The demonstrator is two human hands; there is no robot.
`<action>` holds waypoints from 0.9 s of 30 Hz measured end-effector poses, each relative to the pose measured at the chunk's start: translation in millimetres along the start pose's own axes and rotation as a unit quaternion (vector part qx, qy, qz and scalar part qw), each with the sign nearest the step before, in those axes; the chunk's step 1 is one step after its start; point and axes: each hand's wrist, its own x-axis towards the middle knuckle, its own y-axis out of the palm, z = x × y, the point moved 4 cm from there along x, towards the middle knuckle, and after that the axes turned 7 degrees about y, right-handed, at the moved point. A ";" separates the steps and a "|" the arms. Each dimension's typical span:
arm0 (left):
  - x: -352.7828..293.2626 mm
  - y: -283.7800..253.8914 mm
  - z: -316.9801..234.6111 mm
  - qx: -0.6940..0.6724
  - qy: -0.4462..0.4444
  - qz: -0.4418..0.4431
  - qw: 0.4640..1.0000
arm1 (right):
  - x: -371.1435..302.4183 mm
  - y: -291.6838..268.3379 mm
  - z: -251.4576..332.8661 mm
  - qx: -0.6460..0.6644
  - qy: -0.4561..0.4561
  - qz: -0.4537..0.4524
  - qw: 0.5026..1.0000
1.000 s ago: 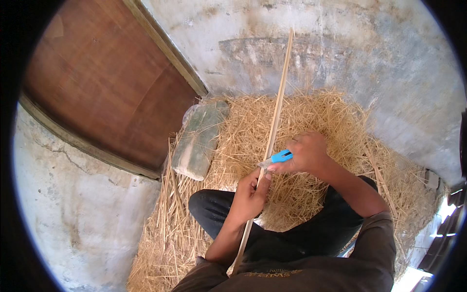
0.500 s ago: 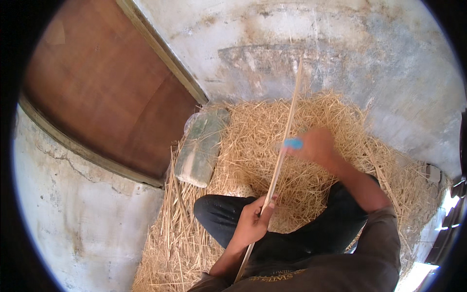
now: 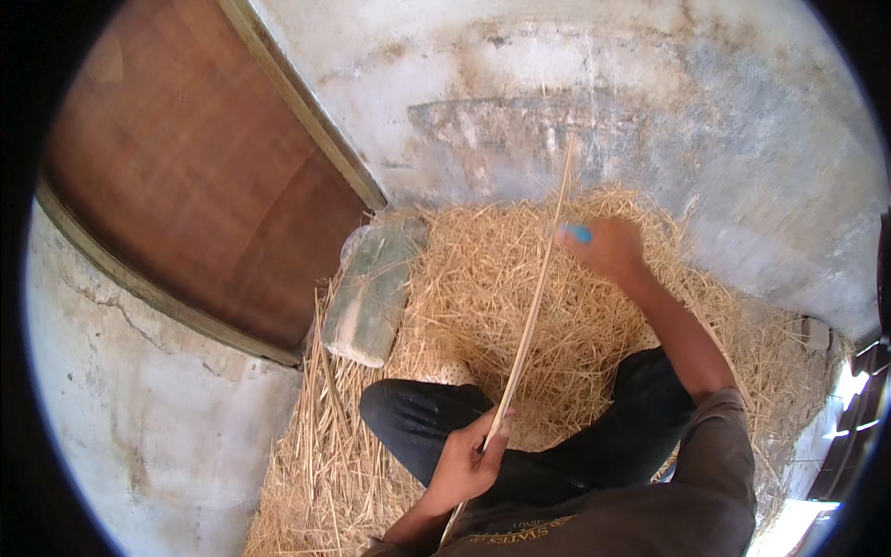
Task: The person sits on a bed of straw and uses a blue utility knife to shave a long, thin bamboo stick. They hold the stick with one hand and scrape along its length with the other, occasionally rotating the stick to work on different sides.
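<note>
A long, thin pale wooden strip (image 3: 531,336), which looks like split bamboo, slants from my lap up toward the wall. Near its lower end, my left hand (image 3: 471,459) is closed around it, thumb on top. My right hand (image 3: 608,249) is closed on a small blue tool (image 3: 577,233) beside the upper part of the strip. Motion blurs this hand, and the tool's working end cannot be made out clearly. Whether the tool touches the strip I cannot tell. My crossed legs in dark trousers (image 3: 594,413) lie beneath the strip.
Straw-like shavings (image 3: 492,251) cover the floor around me. A greenish, worn block-like bundle (image 3: 371,288) lies at the left, beside a brown panel (image 3: 213,176) with a wooden frame. Longer loose strips (image 3: 320,446) lie left of my knee. A stained wall (image 3: 594,84) rises ahead.
My right hand with the blue tool has moved up and slightly right, toward the strip's far end. My left hand still grips the strip, a little lower in view. The view has shifted slightly.
</note>
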 end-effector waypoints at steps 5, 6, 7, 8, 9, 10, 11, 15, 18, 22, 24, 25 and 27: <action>-7.3 -6.6 5.0 0.029 0.000 0.014 0.999 | -9.6 6.4 6.7 -0.007 -0.087 -0.040 0.995; -15.4 -7.0 4.0 0.030 0.018 0.022 0.999 | -2.9 12.2 -8.3 -0.016 -0.031 -0.046 0.998; -18.8 -7.6 2.8 0.028 0.012 0.018 0.999 | -3.1 9.6 -9.6 -0.020 -0.044 -0.048 0.998; -25.2 -8.1 0.8 0.026 0.007 0.014 1.000 | -3.4 6.6 -9.7 -0.024 -0.056 -0.051 0.997; -29.8 -9.4 -0.3 0.025 0.001 0.010 1.000 | -3.7 3.5 -8.5 -0.028 -0.069 -0.053 0.996; -26.9 -10.5 0.3 0.042 0.004 0.006 0.999 | -15.2 1.8 3.2 0.014 -0.123 -0.054 0.991; -26.9 -12.5 2.5 0.053 0.002 0.007 0.999 | -48.5 7.9 16.5 0.049 -0.173 -0.047 0.983; -38.2 -10.7 6.4 0.064 0.008 0.021 0.998 | -1.8 -5.8 -9.3 0.020 -0.057 -0.086 0.995; -47.3 -9.0 4.1 0.054 -0.005 0.040 0.998 | 4.0 -10.8 -18.5 -0.011 0.017 0.009 1.000; -53.0 -6.5 10.1 0.087 -0.032 0.036 0.995 | -31.3 0.5 -4.9 -0.025 -0.147 -0.003 0.989; -59.4 -8.3 6.1 0.076 -0.115 0.090 0.986 | 8.0 -12.7 -23.4 -0.030 -0.013 -0.013 0.999; -63.4 -10.0 4.6 0.068 -0.154 0.120 0.978 | 25.8 -20.8 -37.8 -0.036 0.057 -0.018 0.998; -64.9 -7.0 2.6 0.074 -0.084 0.090 0.990 | 46.8 -21.6 -71.9 -0.018 0.039 -0.088 0.995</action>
